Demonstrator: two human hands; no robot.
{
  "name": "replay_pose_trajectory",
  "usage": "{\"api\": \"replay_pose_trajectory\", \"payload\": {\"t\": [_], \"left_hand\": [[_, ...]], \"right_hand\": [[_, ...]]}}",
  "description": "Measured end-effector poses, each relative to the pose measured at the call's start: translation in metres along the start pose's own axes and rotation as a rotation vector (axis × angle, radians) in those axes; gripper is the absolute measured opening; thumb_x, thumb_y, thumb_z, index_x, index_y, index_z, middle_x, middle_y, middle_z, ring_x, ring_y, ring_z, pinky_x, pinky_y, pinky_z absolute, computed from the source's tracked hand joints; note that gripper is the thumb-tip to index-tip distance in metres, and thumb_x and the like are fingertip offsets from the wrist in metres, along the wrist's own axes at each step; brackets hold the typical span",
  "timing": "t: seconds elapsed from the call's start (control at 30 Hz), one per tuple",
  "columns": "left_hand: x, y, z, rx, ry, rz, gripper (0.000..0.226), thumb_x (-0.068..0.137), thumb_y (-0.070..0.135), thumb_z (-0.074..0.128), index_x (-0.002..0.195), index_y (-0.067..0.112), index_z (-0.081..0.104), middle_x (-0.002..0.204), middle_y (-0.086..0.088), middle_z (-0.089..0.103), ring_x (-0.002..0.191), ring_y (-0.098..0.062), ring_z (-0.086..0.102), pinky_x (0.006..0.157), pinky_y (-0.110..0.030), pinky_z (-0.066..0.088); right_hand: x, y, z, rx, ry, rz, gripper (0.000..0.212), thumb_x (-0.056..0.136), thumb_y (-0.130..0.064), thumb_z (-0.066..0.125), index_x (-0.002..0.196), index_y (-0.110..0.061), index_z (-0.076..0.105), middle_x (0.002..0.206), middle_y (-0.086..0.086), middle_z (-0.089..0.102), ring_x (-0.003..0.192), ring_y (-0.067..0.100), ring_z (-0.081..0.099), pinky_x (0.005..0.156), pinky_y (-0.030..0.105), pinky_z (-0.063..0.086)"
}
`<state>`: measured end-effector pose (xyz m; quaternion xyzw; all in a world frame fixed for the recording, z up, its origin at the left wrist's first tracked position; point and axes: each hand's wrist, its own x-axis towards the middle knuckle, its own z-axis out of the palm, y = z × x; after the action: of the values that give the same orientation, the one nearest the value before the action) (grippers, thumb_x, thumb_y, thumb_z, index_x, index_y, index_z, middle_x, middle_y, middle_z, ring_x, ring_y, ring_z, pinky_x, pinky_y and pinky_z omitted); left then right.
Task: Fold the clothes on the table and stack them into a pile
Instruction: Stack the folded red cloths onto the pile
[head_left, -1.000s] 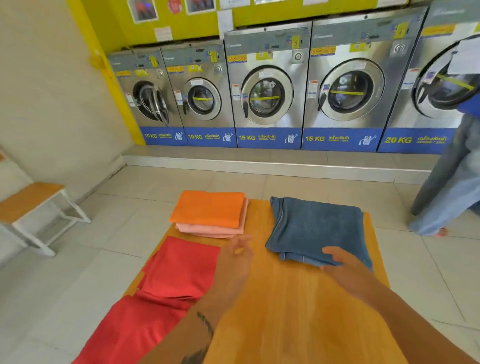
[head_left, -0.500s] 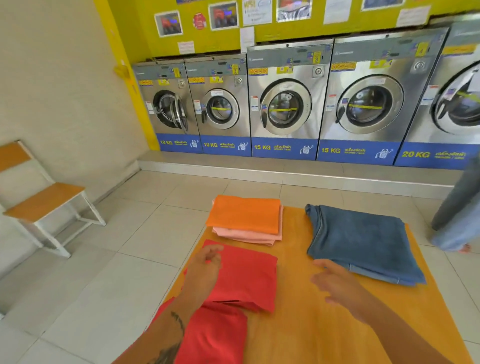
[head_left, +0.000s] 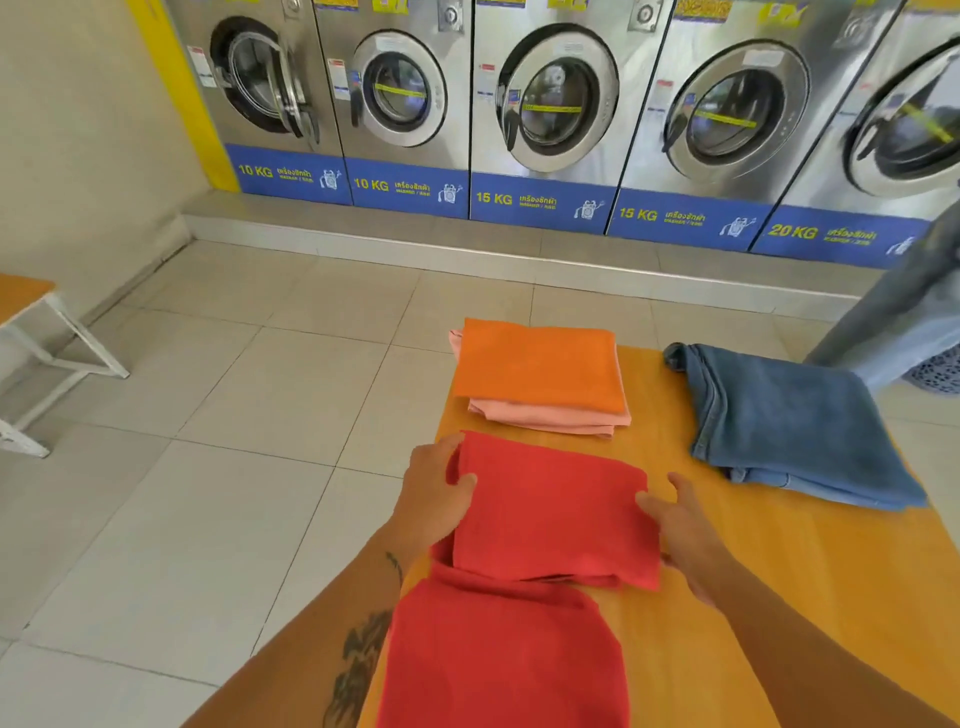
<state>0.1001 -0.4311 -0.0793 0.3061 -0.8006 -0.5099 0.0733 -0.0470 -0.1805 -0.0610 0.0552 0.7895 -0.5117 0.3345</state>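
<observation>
A folded red cloth (head_left: 550, 514) lies on the orange wooden table (head_left: 779, 597). My left hand (head_left: 434, 493) grips its left edge, thumb on top. At the cloth's right edge, my right hand (head_left: 680, 525) holds it the same way. Below it a second red cloth (head_left: 498, 654) lies flatter, partly under the folded one. Beyond them sits a pile with an orange folded cloth (head_left: 540, 364) on a pink one (head_left: 550, 418). Folded blue jeans (head_left: 789, 421) rest at the table's right.
A row of steel washing machines (head_left: 545, 104) stands on a raised step at the back. A wooden bench (head_left: 31, 364) with white legs is at the left by the wall. Another person's jeans leg (head_left: 904, 312) is at the right edge. Tiled floor surrounds the table.
Both hands moved from above the table onto the folded red cloth and took hold of its two side edges. The camera has tilted down and closer.
</observation>
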Motion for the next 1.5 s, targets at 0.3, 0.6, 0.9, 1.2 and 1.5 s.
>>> {"api": "replay_pose_trajectory", "payload": {"t": [0.3,0.6,0.9,1.2,1.5], "left_hand": [[0.006,-0.008,0.013,-0.013,-0.129,-0.083,0.058,0.093,0.02,0.055,0.142,0.047,0.038,0.14,0.0,0.033,0.126,-0.018,0.042,0.104,-0.031,0.038],[0.019,0.015,0.0,-0.304,-0.039,-0.057,0.046,0.095,0.012,0.053,0.117,0.051,0.062,0.134,0.009,0.051,0.115,-0.008,0.052,0.099,-0.033,0.047],[0.096,0.084,-0.026,-0.22,0.11,0.202,0.042,0.095,0.016,0.054,0.105,0.055,0.066,0.126,0.015,0.05,0.117,-0.008,0.049,0.099,-0.034,0.044],[0.199,0.103,-0.019,0.078,0.269,0.21,0.04,0.097,0.011,0.051,0.131,0.03,0.056,0.133,0.001,0.042,0.114,-0.01,0.042,0.103,-0.026,0.033],[0.207,0.043,0.002,0.409,-0.07,-0.023,0.056,0.1,0.035,0.041,0.151,0.042,0.02,0.157,-0.011,0.016,0.136,-0.033,0.032,0.114,-0.047,0.03]], "right_hand": [[-0.003,0.001,0.037,-0.006,-0.047,-0.09,0.079,0.082,-0.019,0.06,0.147,-0.046,0.024,0.128,-0.002,0.051,0.108,0.026,0.058,0.094,0.047,0.05],[0.001,-0.014,0.038,0.021,0.003,-0.253,0.042,0.084,-0.008,0.064,0.105,-0.044,0.067,0.118,-0.007,0.059,0.097,0.019,0.06,0.073,0.033,0.051],[0.052,-0.099,0.021,0.148,-0.006,-0.431,0.044,0.085,-0.013,0.068,0.11,-0.049,0.069,0.128,-0.014,0.052,0.109,0.017,0.057,0.084,0.035,0.054],[0.152,-0.154,0.041,-0.148,0.076,-0.507,0.044,0.091,-0.024,0.059,0.126,-0.051,0.054,0.113,-0.008,0.061,0.074,0.011,0.058,0.046,0.013,0.046],[0.181,-0.123,0.043,-0.511,-0.014,-0.474,0.053,0.1,-0.036,0.041,0.151,-0.037,0.028,0.15,0.01,0.04,0.099,0.019,0.048,0.087,0.032,0.042]]}}
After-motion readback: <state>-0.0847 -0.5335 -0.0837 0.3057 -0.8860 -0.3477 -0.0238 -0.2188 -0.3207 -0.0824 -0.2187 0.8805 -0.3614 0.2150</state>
